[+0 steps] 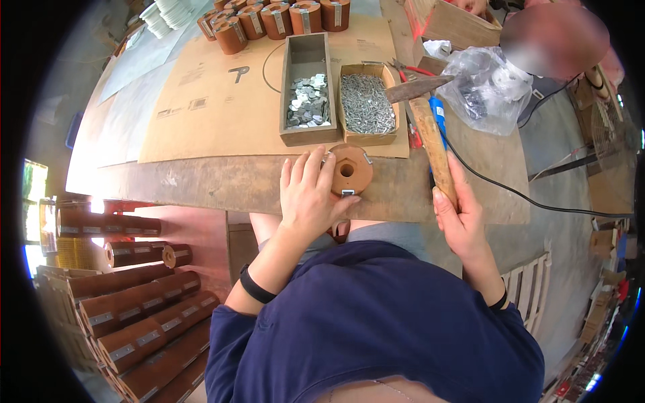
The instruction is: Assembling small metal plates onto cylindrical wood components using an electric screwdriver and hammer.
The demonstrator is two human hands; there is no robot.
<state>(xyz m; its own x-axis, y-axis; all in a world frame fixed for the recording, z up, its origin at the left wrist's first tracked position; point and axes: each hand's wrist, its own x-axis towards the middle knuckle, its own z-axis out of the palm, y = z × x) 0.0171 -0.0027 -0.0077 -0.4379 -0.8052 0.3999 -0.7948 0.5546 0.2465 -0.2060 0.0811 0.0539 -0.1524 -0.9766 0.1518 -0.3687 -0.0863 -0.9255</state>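
Note:
At the table's near edge stands a brown cylinder (355, 161) with a round hole in its top and small metal clips on its rim. My left hand (310, 185) curls round its left side, fingers and thumb against it. In my right hand (462, 211) is a hammer (430, 127), gripped by its wooden handle, the metal head raised above the table to the right of the cylinder. Behind the cylinder sit a grey wooden box (287, 131) of small metal plates (309, 101) and a cardboard box (369, 138) full of nails (366, 101).
Finished-looking brown cylinders (277, 20) group at the back on a cardboard sheet (201, 127). A blue-handled tool (438, 114), red-handled pliers (413, 69), a clear plastic bag (497, 87) and a black cable (517, 191) lie to the right. Long cylinder stacks (148, 309) stand lower left. Another person is at the upper right.

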